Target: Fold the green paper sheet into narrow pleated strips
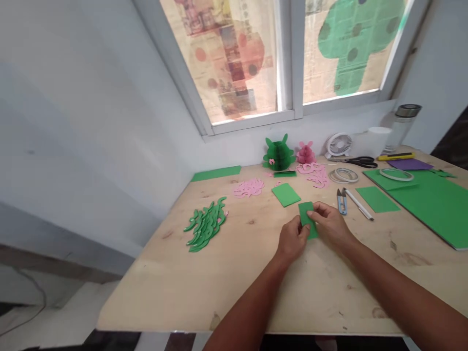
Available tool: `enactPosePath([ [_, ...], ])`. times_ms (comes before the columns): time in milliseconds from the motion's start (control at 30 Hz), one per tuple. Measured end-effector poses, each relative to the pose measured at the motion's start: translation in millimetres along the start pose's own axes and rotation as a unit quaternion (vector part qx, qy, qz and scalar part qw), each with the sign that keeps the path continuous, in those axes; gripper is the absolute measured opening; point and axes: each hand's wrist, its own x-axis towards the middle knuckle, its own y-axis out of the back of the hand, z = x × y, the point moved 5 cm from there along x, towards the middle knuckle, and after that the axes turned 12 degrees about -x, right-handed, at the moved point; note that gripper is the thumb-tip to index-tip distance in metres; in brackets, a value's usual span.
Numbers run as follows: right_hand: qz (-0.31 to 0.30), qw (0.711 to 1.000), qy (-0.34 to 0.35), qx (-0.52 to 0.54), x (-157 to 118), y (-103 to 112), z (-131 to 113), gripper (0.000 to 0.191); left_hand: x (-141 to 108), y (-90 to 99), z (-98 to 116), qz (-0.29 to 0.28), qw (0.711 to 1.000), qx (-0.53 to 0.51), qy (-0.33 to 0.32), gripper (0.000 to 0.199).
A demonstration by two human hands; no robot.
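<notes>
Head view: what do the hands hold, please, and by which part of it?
The left hand and right hand hold a small green card: left at its lower left edge, right at its upper right edge.

Counter [164,292]: pale bare plywood, matt, knots and grain showing, fairly smooth. Centre of counter: matt green card piece [307,219], smooth, paper-like. Left of centre: cut green paper shapes [206,224], matt. Behind centre: cut pink paper shapes [248,187], matt. Right end: large green card sheet [427,204], smooth, matt; thread snips [341,201], bright metal blades, blue plastic-coated grip; scissors [360,162], black plastic handles. Rear right corner: white plastic desk fan [339,145], glossy; clear bottle [402,126], dark metal-look lid.
</notes>
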Motion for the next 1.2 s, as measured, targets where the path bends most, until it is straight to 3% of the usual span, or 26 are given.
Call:
enactPosePath([
  [100, 0.028, 0.999, -0.014, 0.038, 3, 7, 1, 0.026, 2, -2.2, 0, -0.019, 1.0, -0.009, -0.008, 0.014],
  [333, 0.026, 0.993, -0.048, 0.102, 6, 10, 5, 0.029, 1, -4.8, -3, -0.042, 0.998, -0.05, 0.008, 0.013],
  [800, 0.036, 0.99, -0.07, 0.115, 9, 13, 10, 0.03, 7, -6.5, -16, -0.054, 0.988, -0.126, 0.068, 0.014],
  [1200, -0.024, 0.991, -0.095, 0.096, 4, -6, 19, 0.039, 6, -3.5, -16, -0.035, 0.979, -0.182, 0.088, 0.026],
])
